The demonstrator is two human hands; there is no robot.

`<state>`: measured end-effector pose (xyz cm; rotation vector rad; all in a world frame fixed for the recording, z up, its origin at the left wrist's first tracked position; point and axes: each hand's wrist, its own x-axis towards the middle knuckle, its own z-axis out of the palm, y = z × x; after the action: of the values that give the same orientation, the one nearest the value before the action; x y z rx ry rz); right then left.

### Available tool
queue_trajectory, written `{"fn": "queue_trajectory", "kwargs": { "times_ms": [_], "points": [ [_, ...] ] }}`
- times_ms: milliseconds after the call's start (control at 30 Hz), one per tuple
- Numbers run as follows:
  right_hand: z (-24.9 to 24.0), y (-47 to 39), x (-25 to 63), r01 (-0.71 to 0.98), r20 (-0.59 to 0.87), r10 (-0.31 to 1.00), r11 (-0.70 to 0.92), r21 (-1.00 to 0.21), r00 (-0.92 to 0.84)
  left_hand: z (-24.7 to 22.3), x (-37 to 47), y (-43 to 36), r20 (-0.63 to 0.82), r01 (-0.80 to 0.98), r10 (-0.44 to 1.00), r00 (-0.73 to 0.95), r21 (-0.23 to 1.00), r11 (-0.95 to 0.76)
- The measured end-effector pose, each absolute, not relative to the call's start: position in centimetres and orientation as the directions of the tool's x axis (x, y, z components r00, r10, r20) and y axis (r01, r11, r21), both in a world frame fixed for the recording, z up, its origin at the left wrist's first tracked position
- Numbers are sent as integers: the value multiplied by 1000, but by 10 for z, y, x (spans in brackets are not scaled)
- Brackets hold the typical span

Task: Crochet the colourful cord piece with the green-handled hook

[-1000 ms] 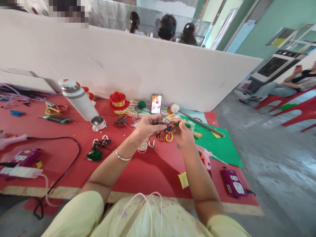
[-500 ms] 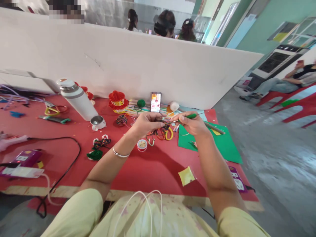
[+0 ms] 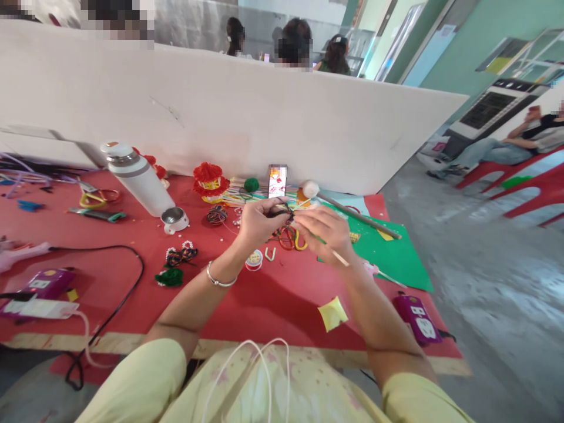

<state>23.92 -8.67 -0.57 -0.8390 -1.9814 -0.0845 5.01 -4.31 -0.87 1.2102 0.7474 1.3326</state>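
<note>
My left hand (image 3: 259, 223) is closed in a pinch on a small piece of dark yarn (image 3: 285, 209) above the middle of the table. Close beside it, my right hand (image 3: 326, 228) is closed, its fingertips touching or almost touching the yarn. From under the right palm sticks out the pale end of a slim stick (image 3: 340, 258); the fingers hide its other end. Below the hands lie scissors with yellow and orange handles (image 3: 300, 239), a thread spool (image 3: 254, 259) and a pale U-shaped piece (image 3: 270, 254).
A white bottle (image 3: 138, 179) and its cup (image 3: 175, 220) stand left. A phone (image 3: 277, 182) leans against the white partition (image 3: 247, 111). Right lie a green sheet (image 3: 396, 264), a rod (image 3: 361, 215), a pink glue gun (image 3: 371, 268) and a purple box (image 3: 416, 317). A yellow packet (image 3: 333, 314) lies in front.
My right hand has turned over and come down and left; the green-handled tool it held no longer shows. My left hand still pinches the dark yarn. The pink glue gun has come into sight.
</note>
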Motion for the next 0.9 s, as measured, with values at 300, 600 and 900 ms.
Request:
{"fn": "queue_trajectory", "kwargs": {
  "times_ms": [300,600,900],
  "points": [
    [-39,-86,229,633,924,346,755,-172,-162,-5,37,-41,-42,-453,863,503,838,305],
    [33,-93,258,425,627,707,702,-571,-326,4,27,-33,124,-259,857,500,966,12],
    [-35,-77,229,88,632,769,626,-775,94,-6,47,-40,46,-425,848,528,879,217]
  ]
}}
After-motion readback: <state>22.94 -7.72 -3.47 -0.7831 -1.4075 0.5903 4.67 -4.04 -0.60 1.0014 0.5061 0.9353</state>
